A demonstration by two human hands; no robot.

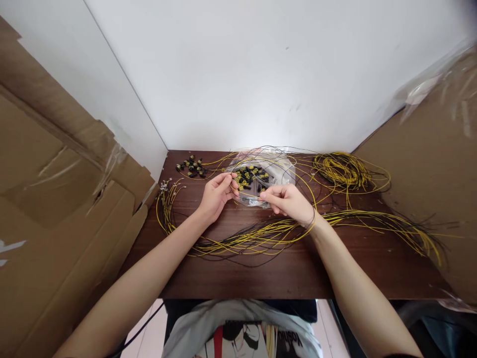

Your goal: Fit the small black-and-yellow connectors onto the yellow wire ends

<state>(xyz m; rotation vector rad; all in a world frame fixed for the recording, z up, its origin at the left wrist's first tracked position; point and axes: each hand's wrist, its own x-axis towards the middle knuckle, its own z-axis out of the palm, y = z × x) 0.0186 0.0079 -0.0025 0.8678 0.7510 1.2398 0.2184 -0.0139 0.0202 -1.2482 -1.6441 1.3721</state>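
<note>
A thin yellow wire (246,194) spans the short gap between my hands. My left hand (219,195) pinches it between thumb and fingertips. The fingertips of my right hand (286,201) are closed around the same wire, a little to the right. Just behind my hands lies a clear plastic bag (281,171) with many small black and yellow connectors (253,176) on it or in it; I cannot tell which. A long bundle of yellow and black wires (246,238) stretches across the table beneath my forearms. Whatever sits inside my left fingertips is hidden.
More black and yellow connectors (192,166) lie loose at the back left of the brown table (246,283). A coil of yellow wire (341,171) rests at the back right. Cardboard (55,199) flanks the left side, with another cardboard sheet (432,149) opposite.
</note>
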